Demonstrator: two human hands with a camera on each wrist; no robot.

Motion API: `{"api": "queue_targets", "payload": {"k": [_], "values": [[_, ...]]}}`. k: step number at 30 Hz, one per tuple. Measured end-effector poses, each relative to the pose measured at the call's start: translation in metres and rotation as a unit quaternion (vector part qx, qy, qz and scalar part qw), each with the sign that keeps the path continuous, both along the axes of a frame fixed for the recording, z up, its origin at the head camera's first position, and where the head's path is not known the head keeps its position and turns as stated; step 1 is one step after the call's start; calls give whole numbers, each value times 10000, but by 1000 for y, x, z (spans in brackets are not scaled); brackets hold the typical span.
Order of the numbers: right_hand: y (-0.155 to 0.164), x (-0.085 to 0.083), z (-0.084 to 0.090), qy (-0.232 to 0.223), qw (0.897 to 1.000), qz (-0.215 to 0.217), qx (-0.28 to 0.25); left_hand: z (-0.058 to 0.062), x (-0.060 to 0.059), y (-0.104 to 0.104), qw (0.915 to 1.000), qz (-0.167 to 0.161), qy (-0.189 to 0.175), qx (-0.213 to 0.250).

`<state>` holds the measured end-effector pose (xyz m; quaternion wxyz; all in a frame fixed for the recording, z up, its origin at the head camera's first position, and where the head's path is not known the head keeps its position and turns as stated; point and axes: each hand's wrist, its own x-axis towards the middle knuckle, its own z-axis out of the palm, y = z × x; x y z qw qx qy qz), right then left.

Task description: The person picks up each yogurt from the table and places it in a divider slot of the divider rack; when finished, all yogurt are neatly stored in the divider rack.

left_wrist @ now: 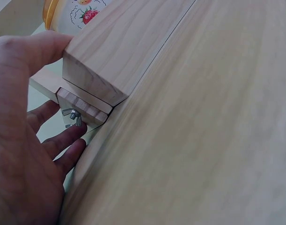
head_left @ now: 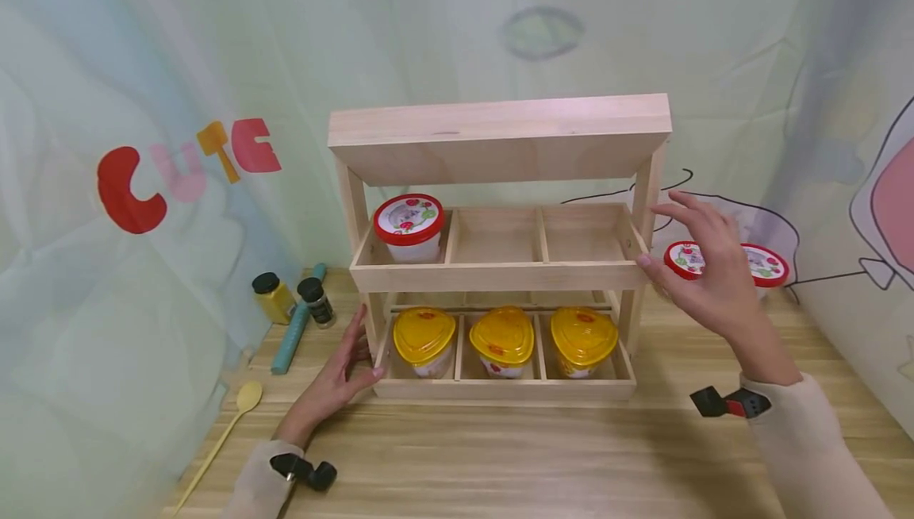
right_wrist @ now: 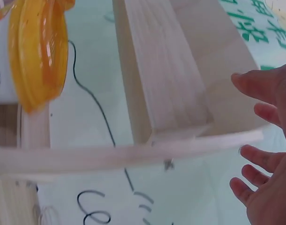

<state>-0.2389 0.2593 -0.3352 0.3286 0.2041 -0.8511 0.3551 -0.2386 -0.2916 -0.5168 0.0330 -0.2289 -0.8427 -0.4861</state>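
Stocking the wooden rack [head_left: 500, 265] looks partly done, judging from the head view: the lower shelf is full — three yellow-lidded tubs [head_left: 503, 340], one per compartment. The upper shelf has one red-lidded tub [head_left: 408, 227] in its left compartment; middle and right compartments are bare. Two more red-lidded tubs [head_left: 766, 265] stand on the table [head_left: 535, 455] just right of the rack, partly hidden behind the right hand [head_left: 714, 273]. So those two slots seem to be what's left. The right hand's grip is released, fingers spread, holding nothing, fingertip at the right end of the upper shelf's front rail, the nearer tub just behind the palm. The left hand [head_left: 341, 372] has straight fingers laid against the rack's near-left lower corner, grip relaxed. Far left on the table: a yellow jar [head_left: 274, 297], a small dark-capped bottle [head_left: 317, 301], a teal stick [head_left: 296, 328], a pale spoon [head_left: 246, 398].

Left wrist view: left hand [left_wrist: 21, 154] with thumb on top of the rack's corner block [left_wrist: 110, 61], fingers extended beside a wing nut [left_wrist: 71, 115] — pressing, not clasping. Bit of a tub label top left.

Right wrist view: right hand [right_wrist: 267, 154] open, fingers splayed, nothing in it; rack post [right_wrist: 161, 79] and rail ahead, one yellow lid [right_wrist: 37, 51] at left. Tub contents can't be made out.
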Motion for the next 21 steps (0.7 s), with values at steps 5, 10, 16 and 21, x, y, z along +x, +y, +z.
{"api": "queue_targets", "payload": {"k": [5,10,16,21], "values": [[16,-8,-10,-270,9993,-240,-139,-1,0,0,10000,24,-4,-11],[30,-20,-23,-632,9965,-505,-195,0,0,0,10000,25,-15,0],[46,-35,-40,-1002,9927,-641,-204,1,0,1,10000,25,-34,-1],[58,-47,-52,-1377,9868,-833,-202,0,0,0,10000,72,18,-56]]}}
